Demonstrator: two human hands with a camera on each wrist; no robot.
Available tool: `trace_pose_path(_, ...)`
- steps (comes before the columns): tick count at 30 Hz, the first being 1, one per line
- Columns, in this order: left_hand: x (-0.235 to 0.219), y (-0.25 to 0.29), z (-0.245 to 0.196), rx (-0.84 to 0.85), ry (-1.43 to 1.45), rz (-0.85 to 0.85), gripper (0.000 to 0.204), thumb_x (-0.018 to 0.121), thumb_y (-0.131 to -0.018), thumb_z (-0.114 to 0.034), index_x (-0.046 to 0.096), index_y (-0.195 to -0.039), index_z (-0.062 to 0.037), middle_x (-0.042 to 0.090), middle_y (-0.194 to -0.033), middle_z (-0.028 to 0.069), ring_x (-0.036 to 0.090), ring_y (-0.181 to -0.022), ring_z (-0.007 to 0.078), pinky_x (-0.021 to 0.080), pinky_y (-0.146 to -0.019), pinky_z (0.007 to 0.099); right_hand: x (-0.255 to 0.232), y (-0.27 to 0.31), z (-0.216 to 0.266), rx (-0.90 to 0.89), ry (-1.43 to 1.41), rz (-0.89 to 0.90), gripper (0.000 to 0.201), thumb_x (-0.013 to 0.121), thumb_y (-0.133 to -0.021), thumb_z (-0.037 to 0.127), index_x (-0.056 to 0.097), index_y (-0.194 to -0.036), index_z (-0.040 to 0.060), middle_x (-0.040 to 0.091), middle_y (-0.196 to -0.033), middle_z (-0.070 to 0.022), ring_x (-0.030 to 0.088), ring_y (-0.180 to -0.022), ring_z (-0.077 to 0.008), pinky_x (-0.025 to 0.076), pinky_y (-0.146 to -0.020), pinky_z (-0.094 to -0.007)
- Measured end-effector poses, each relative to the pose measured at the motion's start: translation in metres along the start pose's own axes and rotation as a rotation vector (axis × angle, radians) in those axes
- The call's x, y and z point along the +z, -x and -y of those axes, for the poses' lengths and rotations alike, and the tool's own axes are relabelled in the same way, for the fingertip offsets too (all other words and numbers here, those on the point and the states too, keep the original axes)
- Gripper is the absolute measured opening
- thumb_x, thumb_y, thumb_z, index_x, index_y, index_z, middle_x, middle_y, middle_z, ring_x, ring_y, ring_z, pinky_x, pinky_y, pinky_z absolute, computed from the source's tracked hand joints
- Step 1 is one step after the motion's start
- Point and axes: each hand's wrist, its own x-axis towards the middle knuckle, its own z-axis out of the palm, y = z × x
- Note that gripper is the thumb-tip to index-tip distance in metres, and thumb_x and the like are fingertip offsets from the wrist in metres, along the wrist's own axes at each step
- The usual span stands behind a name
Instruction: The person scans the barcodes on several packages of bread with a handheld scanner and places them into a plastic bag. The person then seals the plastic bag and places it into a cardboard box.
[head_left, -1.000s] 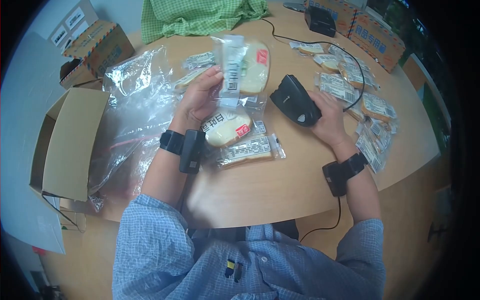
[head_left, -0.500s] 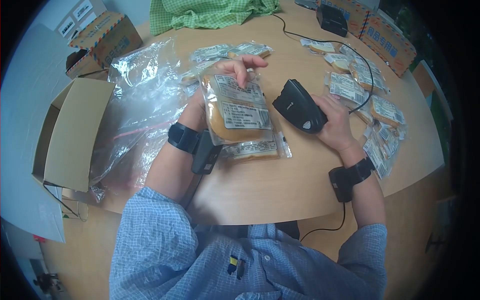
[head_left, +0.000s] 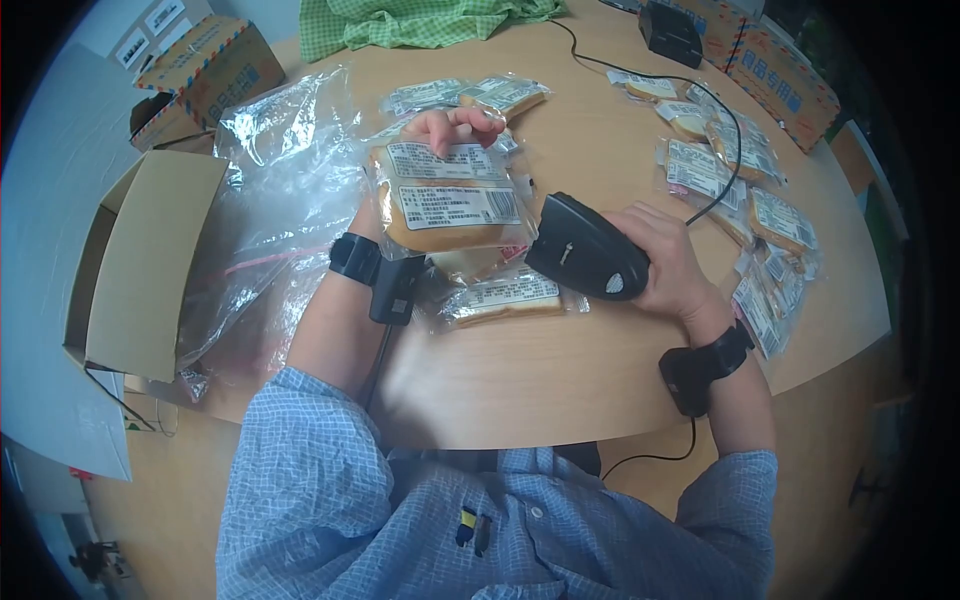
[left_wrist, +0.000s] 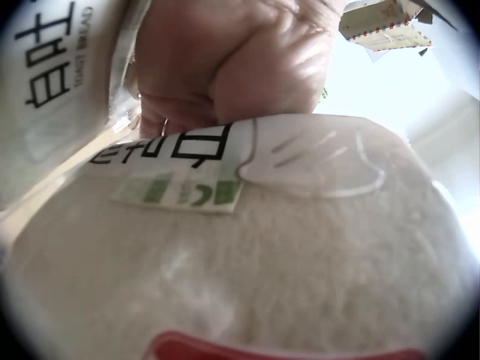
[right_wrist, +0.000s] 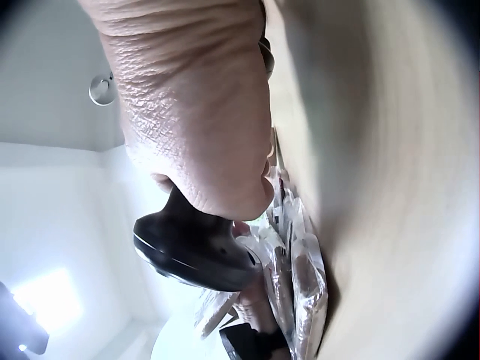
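My left hand (head_left: 450,130) holds up a clear-wrapped slice of toast bread (head_left: 450,205), its printed label and barcode facing up. Its fingers curl over the far edge of the pack; the thumb is hidden beneath. In the left wrist view, the bread's white face (left_wrist: 247,270) with dark lettering fills the foreground. My right hand (head_left: 665,255) grips a black barcode scanner (head_left: 590,250) by its handle, the scanner's head right beside the pack's right edge. Below the held pack, more wrapped bread (head_left: 505,300) lies on the table.
More bread packs (head_left: 505,95) lie behind the left hand, and a pile of packs (head_left: 700,168) at the right. A crumpled clear plastic bag (head_left: 285,190) and an open cardboard box (head_left: 155,265) are at the left. The scanner's cable (head_left: 660,85) runs across the table's far right.
My left hand has turned the bread pack over, from its front face to its label side, then moved it slightly left. The scanner has come nearer to the pack.
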Motion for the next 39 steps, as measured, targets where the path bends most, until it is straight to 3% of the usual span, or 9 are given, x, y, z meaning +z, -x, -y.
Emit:
trace_pose_path(15,0.002,-0.007,-0.010,-0.091,0.059,-0.018,0.015,0.062,-0.078,-0.011,0.051,-0.069,-0.0090,0.053,-0.106,0.0130,0.048,-0.108,0.0239,0.043,-0.097,0.0348,0.002,0.005,-0.009,0.065,0.148,0.008,0.034,0.069,-0.058,0.007,0.058,-0.090,0.0060,0.058,-0.074,-0.0083,0.057,-0.072,-0.0270,0.045,-0.061,-0.0348)
trace_pose_path(19,0.024,-0.015,-0.022,0.139,-0.664,-0.518,0.012,0.058,-0.074,-0.003,0.054,-0.062,-0.0036,0.059,-0.094,0.0132,0.057,-0.086,0.0197,0.049,-0.071,0.0304,0.005,0.009,-0.017,0.176,0.274,-0.154,0.047,0.070,-0.056,0.004,0.055,-0.101,0.0084,0.058,-0.081,-0.0087,0.056,-0.079,-0.0267,0.045,-0.066,-0.0351)
trace_pose_path(21,0.029,-0.018,-0.017,0.345,-1.380,-0.513,0.009,0.060,-0.067,0.000,0.055,-0.061,-0.0046,0.061,-0.086,0.0086,0.057,-0.081,0.0193,0.045,-0.069,0.0304,0.004,0.012,-0.023,0.238,0.362,-0.169,0.052,0.071,-0.056,0.005,0.054,-0.106,0.0082,0.058,-0.086,-0.0089,0.056,-0.083,-0.0269,0.045,-0.069,-0.0358)
trace_pose_path(24,0.046,-0.018,-0.014,0.233,-2.003,-0.373,0.010,0.056,-0.059,0.002,0.057,-0.061,-0.0084,0.062,-0.081,0.0046,0.057,-0.087,0.0234,0.042,-0.073,0.0324,0.006,0.019,-0.029,0.315,0.423,-0.119,0.053,0.072,-0.057,0.008,0.054,-0.106,0.0082,0.058,-0.090,-0.0083,0.054,-0.089,-0.0260,0.043,-0.073,-0.0368)
trace_pose_path(25,0.047,-0.018,-0.017,0.251,-1.985,-0.344,0.010,0.056,-0.059,0.002,0.057,-0.061,-0.0084,0.062,-0.081,0.0046,0.057,-0.087,0.0234,0.042,-0.073,0.0324,0.005,0.021,-0.030,0.333,0.439,-0.073,0.052,0.073,-0.057,0.011,0.055,-0.106,0.0078,0.058,-0.091,-0.0085,0.054,-0.089,-0.0261,0.042,-0.074,-0.0372)
trace_pose_path(27,0.045,-0.016,-0.027,-0.052,-2.091,-0.033,0.014,0.051,-0.062,0.003,0.060,-0.062,-0.0070,0.063,-0.075,0.0071,0.061,-0.084,0.0229,0.044,-0.071,0.0319,0.005,0.022,-0.029,0.392,0.454,-0.062,0.051,0.074,-0.056,0.010,0.056,-0.104,0.0085,0.058,-0.091,-0.0070,0.053,-0.091,-0.0245,0.040,-0.076,-0.0368)
trace_pose_path(30,0.060,-0.019,-0.044,-0.471,-1.825,0.095,0.022,0.043,-0.066,0.011,0.063,-0.067,0.0013,0.065,-0.078,0.0151,0.063,-0.077,0.0280,0.048,-0.072,0.0327,0.004,0.022,-0.031,0.413,0.452,-0.019,0.048,0.073,-0.057,0.010,0.058,-0.102,0.0098,0.058,-0.090,-0.0049,0.053,-0.092,-0.0230,0.038,-0.078,-0.0358)
trace_pose_path(35,0.108,-0.069,-0.048,-0.563,-1.825,0.159,0.018,0.050,-0.083,-0.002,0.063,-0.093,0.0037,0.065,-0.087,0.0150,0.063,-0.081,0.0221,0.047,-0.075,0.0317,0.006,0.024,-0.041,0.429,0.453,-0.009,0.041,0.069,-0.058,0.014,0.059,-0.098,0.0099,0.057,-0.086,-0.0048,0.053,-0.090,-0.0231,0.038,-0.077,-0.0362)
trace_pose_path(39,0.129,-0.134,-0.016,-0.479,-1.566,0.451,0.021,0.051,-0.086,-0.008,0.060,-0.101,0.0028,0.063,-0.096,0.0136,0.061,-0.086,0.0223,0.046,-0.076,0.0305,0.007,0.022,-0.041,0.408,0.440,-0.006,0.039,0.069,-0.059,0.021,0.061,-0.095,0.0098,0.058,-0.084,-0.0062,0.053,-0.089,-0.0245,0.038,-0.077,-0.0374)
